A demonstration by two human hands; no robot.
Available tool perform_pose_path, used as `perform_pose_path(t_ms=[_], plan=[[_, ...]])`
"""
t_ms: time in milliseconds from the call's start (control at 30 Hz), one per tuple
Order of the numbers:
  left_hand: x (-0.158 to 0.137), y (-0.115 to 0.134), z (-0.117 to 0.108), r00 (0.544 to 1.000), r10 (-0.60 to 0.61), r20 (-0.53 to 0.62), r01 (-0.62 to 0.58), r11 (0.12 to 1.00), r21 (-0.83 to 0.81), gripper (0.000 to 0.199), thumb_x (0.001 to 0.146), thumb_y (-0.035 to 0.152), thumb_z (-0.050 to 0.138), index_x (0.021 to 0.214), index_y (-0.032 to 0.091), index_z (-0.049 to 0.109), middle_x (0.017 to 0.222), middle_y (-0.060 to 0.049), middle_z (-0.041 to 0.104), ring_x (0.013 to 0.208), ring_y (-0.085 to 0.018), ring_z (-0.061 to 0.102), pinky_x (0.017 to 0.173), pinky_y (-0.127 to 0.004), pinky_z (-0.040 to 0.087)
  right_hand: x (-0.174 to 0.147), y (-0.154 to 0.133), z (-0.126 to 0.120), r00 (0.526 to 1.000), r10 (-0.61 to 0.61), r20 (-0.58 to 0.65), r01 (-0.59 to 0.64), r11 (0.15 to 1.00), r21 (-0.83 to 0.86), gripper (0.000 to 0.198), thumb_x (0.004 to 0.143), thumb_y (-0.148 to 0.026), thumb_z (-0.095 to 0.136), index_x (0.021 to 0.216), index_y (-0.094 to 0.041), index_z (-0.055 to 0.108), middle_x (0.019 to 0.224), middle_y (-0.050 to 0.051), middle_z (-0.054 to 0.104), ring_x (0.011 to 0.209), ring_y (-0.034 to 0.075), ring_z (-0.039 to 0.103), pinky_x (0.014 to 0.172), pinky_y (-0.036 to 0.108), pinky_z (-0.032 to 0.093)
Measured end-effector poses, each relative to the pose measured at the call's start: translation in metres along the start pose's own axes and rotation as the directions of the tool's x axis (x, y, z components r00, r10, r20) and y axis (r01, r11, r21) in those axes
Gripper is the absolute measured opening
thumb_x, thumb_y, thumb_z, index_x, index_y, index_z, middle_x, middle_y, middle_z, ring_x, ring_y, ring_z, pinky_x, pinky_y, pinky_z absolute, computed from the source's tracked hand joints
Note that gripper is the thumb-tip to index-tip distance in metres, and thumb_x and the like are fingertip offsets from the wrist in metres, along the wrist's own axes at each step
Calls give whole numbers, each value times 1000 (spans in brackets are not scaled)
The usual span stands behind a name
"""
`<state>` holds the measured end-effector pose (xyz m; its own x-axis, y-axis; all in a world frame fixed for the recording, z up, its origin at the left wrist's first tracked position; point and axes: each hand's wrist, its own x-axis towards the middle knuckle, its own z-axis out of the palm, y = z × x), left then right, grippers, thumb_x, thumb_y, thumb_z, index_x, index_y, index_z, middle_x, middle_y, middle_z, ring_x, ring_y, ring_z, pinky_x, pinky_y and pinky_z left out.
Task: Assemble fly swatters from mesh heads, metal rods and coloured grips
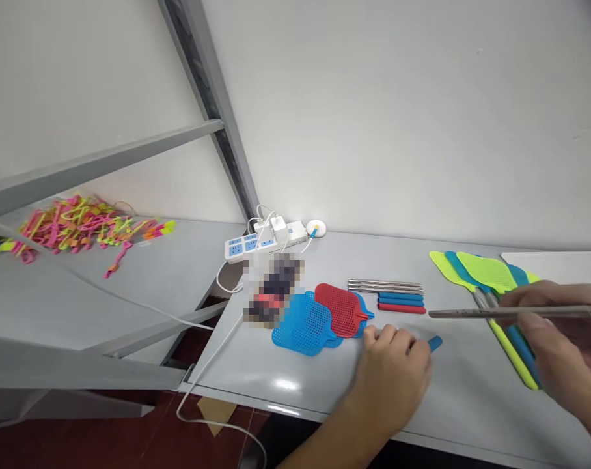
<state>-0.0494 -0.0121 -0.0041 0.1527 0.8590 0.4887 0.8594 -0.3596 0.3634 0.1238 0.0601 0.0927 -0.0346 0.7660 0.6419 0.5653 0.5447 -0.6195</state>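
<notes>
My right hand holds a thin silver metal rod level above the table, pinched between thumb and fingers. My left hand rests on the table with curled fingers around a blue handle tube, whose end sticks out on the right. Just beyond its fingertips lie a red fly swatter head and blue fly swatter heads, overlapping. Several metal rods lie side by side behind, with blue tubes and a red tube in front of them.
Complete fly swatters in yellow-green and teal lie stacked at the right, partly behind my right hand. A power strip with white plugs and cables stands at the back. A blurred-out object lies left. Colourful small pieces are heaped on the far-left surface.
</notes>
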Motion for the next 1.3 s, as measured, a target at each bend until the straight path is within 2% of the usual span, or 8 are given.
perform_pose_path(t_ms=[167,300,433,633,1033,1100,1200,1300], plan=[[-6,4,-20,973,-97,-208,7,917,-398,12,89,31,64,92,21,57,81,1,65,77,-15,58,74,-35,33,-24,-13,1,999,32,30,-39,956,291,8,81,-22,64,89,-23,62,81,3,64,70,22,62,73,41,47],[-9,2,-22,942,-106,-319,-79,853,-516,23,87,37,68,90,21,52,82,0,61,77,-16,57,76,-33,38,-25,-19,-1,996,-63,67,23,875,483,9,84,-16,58,92,-21,61,74,2,59,68,22,60,66,41,44],[-10,3,-19,970,-145,-194,17,840,-543,21,91,39,62,93,21,51,80,1,61,70,-14,55,65,-26,41,-20,-23,-3,981,-156,113,47,761,647,11,86,-14,55,92,-20,61,67,-1,51,64,20,58,59,38,42],[-7,6,-22,981,-96,-171,24,924,-381,22,92,40,60,87,20,55,74,1,60,68,-14,51,65,-26,39,-16,-23,-2,951,-244,189,88,802,591,6,88,-18,54,88,-23,57,71,-1,50,64,18,54,60,35,40],[-5,4,-19,963,-24,-268,-78,929,-362,14,95,29,57,87,18,57,74,-1,61,68,-15,49,65,-29,37,-3,-24,-9,911,-167,378,11,924,382,10,91,-18,47,85,-24,53,74,-1,52,65,16,52,60,32,42],[-5,4,-18,966,-8,-260,-87,932,-352,13,94,30,58,88,18,57,74,-1,62,68,-15,49,65,-29,36,-1,-30,-8,863,-209,460,60,946,317,10,91,-18,49,83,-24,53,74,-1,53,64,15,51,59,31,42],[-6,3,-17,961,-15,-275,-85,934,-348,14,96,30,54,88,18,58,73,-2,61,68,-16,50,64,-30,36,-2,-42,-5,733,-200,650,53,970,239,7,89,-19,56,92,-25,58,88,1,60,79,17,57,66,30,46],[-6,3,-15,958,-45,-283,-67,924,-376,14,96,29,53,92,18,59,75,-3,62,69,-16,52,64,-29,39,-9,-50,3,695,-130,707,-159,932,327,19,91,-27,58,110,-28,59,105,3,62,98,20,58,81,33,49]])
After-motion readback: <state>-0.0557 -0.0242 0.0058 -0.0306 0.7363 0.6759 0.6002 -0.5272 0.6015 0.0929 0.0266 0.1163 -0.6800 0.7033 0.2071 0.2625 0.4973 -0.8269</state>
